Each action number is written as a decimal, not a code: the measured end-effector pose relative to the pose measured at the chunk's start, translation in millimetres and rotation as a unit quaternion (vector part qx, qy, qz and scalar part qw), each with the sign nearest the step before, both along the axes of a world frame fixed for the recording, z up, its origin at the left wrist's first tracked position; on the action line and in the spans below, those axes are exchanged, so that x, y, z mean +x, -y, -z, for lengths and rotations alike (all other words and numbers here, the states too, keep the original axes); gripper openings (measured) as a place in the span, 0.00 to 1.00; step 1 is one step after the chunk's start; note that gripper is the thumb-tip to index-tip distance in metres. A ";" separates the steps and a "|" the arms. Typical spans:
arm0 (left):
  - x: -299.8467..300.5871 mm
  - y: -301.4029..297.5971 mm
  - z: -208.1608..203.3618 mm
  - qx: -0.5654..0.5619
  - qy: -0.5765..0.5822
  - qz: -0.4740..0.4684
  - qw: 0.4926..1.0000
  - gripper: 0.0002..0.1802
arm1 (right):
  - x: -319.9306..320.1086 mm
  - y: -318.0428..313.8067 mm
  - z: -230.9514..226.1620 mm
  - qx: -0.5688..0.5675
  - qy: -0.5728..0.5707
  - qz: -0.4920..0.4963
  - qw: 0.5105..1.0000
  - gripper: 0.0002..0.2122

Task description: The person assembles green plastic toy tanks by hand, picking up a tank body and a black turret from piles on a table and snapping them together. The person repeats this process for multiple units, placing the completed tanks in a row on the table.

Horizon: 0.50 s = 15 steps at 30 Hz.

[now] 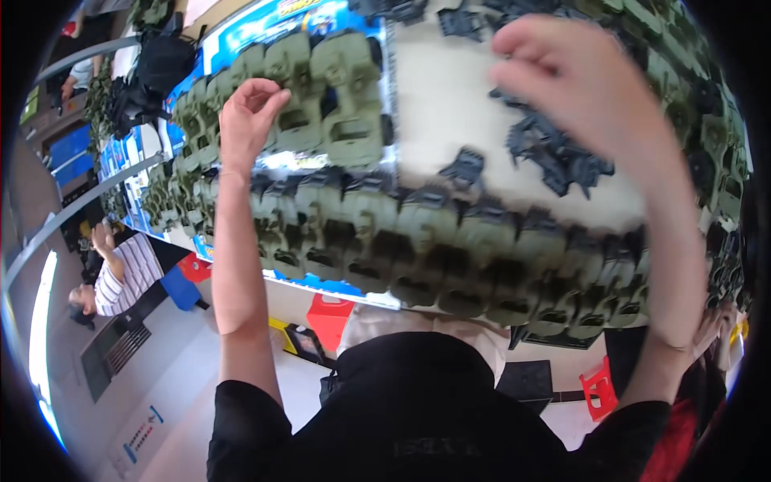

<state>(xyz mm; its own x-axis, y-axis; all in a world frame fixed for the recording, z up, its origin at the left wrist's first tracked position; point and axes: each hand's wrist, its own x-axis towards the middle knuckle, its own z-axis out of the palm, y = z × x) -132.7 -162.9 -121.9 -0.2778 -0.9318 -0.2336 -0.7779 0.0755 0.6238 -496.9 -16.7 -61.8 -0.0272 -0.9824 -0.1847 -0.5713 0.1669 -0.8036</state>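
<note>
My left hand (250,120) is raised over a row of olive-green moulded plastic parts (349,96), its thumb and fingers drawn together in a pinch. Whatever may be between its fingertips is too small to make out. My right hand (574,84) is above the pale tabletop, smeared by motion, with its fingers curled. Below it lies a loose pile of dark grey plastic pieces (554,157), and one single dark grey piece (464,167) sits to the left of that pile. A second row of green parts with dark tops (426,221) runs along the table's near edge.
More green parts (727,193) crowd the right side. Blue printed sheets (241,36) cover the table's left part. A black bag (165,60) is at the far left. Red stools (329,317) stand below the table edge. A person in a striped shirt (128,273) is at the left.
</note>
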 end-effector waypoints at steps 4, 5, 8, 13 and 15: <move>-0.6 -2.3 8.9 -0.226 0.215 -0.041 0.949 0.26 | 124.8 22.5 24.7 0.038 -0.094 0.054 0.993 0.19; 0.2 -4.3 14.4 -0.206 0.258 -0.072 0.941 0.28 | 149.7 30.8 32.2 0.060 -0.120 0.093 0.987 0.21; 6.1 -3.3 22.2 -0.155 0.187 -0.110 0.964 0.32 | 200.1 48.6 53.8 0.068 -0.230 0.133 0.962 0.17; 9.0 -10.2 27.4 -0.158 0.161 -0.073 0.972 0.25 | 207.2 78.7 60.4 0.121 -0.244 0.215 0.938 0.25; 8.8 -4.4 21.7 -0.109 0.129 -0.114 0.979 0.29 | 218.1 91.1 55.8 0.140 -0.254 0.239 0.927 0.30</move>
